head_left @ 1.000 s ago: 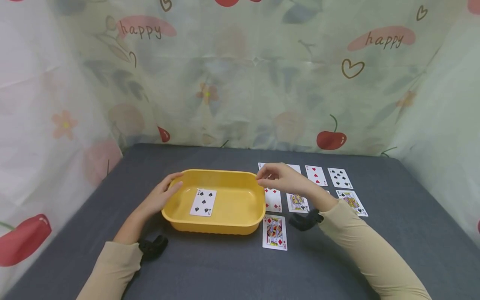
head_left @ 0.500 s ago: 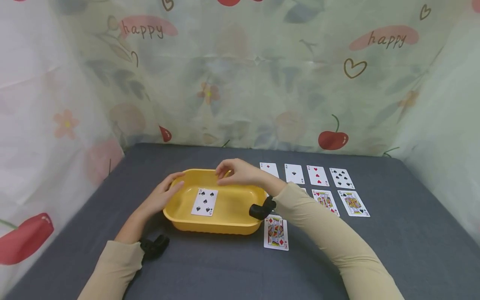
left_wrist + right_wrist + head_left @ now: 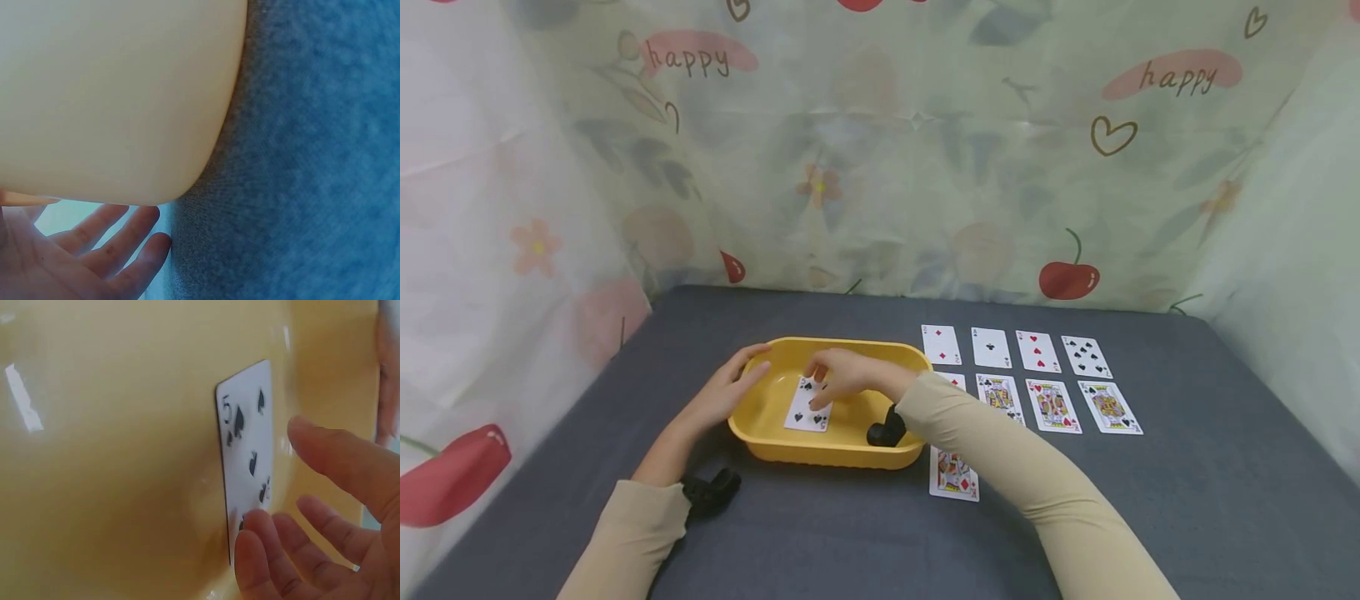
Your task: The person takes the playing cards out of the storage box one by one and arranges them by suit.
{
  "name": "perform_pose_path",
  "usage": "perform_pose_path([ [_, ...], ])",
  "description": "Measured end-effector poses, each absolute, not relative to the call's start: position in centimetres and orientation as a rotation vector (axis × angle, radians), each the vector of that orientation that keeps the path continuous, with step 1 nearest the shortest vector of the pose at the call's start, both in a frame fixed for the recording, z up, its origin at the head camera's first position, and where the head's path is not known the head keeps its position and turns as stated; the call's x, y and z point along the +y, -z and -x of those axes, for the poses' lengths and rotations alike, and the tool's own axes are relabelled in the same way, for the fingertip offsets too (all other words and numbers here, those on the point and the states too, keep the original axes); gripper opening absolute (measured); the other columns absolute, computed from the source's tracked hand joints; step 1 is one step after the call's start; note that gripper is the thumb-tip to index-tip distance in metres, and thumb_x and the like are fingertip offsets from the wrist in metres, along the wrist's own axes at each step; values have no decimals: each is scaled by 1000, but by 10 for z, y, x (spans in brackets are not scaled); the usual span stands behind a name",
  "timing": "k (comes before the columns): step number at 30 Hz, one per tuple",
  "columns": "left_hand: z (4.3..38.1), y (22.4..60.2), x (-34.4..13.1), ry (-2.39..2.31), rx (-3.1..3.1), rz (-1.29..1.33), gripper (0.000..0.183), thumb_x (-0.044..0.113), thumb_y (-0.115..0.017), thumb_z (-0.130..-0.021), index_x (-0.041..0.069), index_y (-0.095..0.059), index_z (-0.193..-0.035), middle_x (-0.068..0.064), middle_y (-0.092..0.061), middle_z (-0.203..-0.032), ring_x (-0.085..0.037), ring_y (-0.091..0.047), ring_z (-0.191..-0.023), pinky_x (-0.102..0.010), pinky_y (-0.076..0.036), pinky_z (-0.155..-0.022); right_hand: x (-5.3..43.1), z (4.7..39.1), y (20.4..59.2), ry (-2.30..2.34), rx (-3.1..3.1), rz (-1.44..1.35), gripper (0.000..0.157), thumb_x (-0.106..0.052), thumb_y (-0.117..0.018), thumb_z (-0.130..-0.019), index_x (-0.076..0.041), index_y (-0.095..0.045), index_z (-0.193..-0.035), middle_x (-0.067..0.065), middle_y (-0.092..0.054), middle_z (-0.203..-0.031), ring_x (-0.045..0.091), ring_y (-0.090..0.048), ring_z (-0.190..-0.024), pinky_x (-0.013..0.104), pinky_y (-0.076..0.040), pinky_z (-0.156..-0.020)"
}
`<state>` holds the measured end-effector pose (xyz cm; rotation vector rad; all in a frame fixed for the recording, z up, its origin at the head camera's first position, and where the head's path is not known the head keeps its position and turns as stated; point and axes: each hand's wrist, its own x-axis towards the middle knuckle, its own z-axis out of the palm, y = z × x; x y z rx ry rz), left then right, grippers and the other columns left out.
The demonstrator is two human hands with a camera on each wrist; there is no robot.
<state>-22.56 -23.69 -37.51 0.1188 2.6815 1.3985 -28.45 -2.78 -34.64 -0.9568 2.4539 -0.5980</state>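
Note:
A yellow plastic basin (image 3: 760,429) stands on the dark cloth, with a five of spades (image 3: 801,417) face up inside it. My left hand (image 3: 722,392) rests at the basin's left end, thumb at the rim; in the left wrist view its fingers (image 3: 119,250) spread along the outer wall, lightly bent. My right hand (image 3: 844,379) reaches into the basin over the card and partly covers it in the head view. Seen from the right wrist, its thumb and fingers stand apart close over the five of spades (image 3: 247,444), with nothing held.
Right of the basin, playing cards lie face up in rows, including a seven of spades-like card (image 3: 1086,357), a three of hearts (image 3: 1038,352) and a king (image 3: 1108,407). Another face card (image 3: 953,479) lies nearer, partly under the right sleeve. A patterned curtain (image 3: 917,167) hangs behind.
My right hand has moved left from above the cards, across the basin's right rim, and down over the five of spades. My left hand has stayed at the basin's left end.

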Motion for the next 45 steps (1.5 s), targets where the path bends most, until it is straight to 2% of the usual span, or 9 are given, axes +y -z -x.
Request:
perform_pose_path([
  [4, 226, 374, -236, -1397, 2674, -117, 58, 44, -39, -98, 13, -26, -146, -18, -22, -153, -36, -28, -137, -54, -26, -111, -33, 284, 350, 522, 2486, 978, 56, -20, -75, -77, -4, -51, -126, 13, -56, -125, 23, -52, -116, 31, -41, -100],
  [8, 228, 375, -236, -1406, 2665, -114, 58, 45, -39, -98, 14, -26, -146, -18, -21, -154, -36, -28, -137, -54, -26, -111, -35, 284, 351, 454, 2506, 976, 63, -20, -77, -76, -4, -47, -129, 14, -53, -128, 23, -50, -117, 32, -40, -102],
  [14, 227, 374, -235, -1405, 2668, -116, 60, 46, -39, -98, 14, -25, -147, -18, -21, -153, -35, -30, -136, -54, -27, -111, -36, 281, 350, 348, 2512, 950, 70, -22, -82, -70, -7, -48, -129, 10, -53, -124, 20, -49, -110, 29, -42, -97],
  [20, 228, 375, -235, -1381, 2676, -103, 60, 48, -38, -97, 15, -26, -146, -18, -22, -153, -36, -32, -134, -54, -27, -111, -35, 278, 350, 282, 2505, 951, 69, -27, -85, -66, -9, -50, -123, 6, -54, -111, 16, -47, -99, 26, -41, -90],
  [24, 228, 376, -235, -1383, 2679, -101, 59, 47, -39, -98, 15, -27, -146, -18, -23, -153, -36, -32, -134, -54, -27, -111, -33, 279, 351, 349, 2485, 936, 61, -22, -84, -67, -9, -51, -116, 4, -54, -101, 16, -48, -91, 24, -41, -82],
  [27, 228, 377, -235, -1386, 2679, -102, 58, 45, -39, -98, 15, -27, -146, -18, -23, -152, -36, -32, -134, -54, -27, -111, -30, 282, 351, 404, 2474, 946, 49, -20, -82, -71, -9, -54, -109, 4, -54, -97, 15, -49, -87, 23, -41, -76],
  [34, 226, 376, -237, -1400, 2686, -129, 57, 42, -40, -98, 13, -27, -146, -19, -23, -152, -36, -31, -134, -55, -26, -111, -17, 290, 343, 598, 2404, 995, 21, -10, -66, -85, -6, -59, -104, 10, -62, -102, 13, -54, -83, 19, -45, -69],
  [39, 226, 375, -237, -1403, 2686, -122, 57, 42, -40, -99, 13, -27, -145, -19, -23, -153, -36, -29, -136, -55, -24, -111, -2, 293, 329, 804, 2347, 979, 20, -9, -59, -90, -6, -61, -109, 13, -67, -102, 11, -60, -80, 26, -54, -71],
  [45, 226, 376, -238, -1419, 2688, -156, 58, 45, -40, -98, 12, -29, -145, -19, -24, -152, -36, -27, -137, -55, -23, -111, 23, 293, 309, 979, 2358, 947, 24, -10, -58, -91, -8, -61, -115, 12, -68, -101, 13, -62, -83, 25, -54, -73],
])
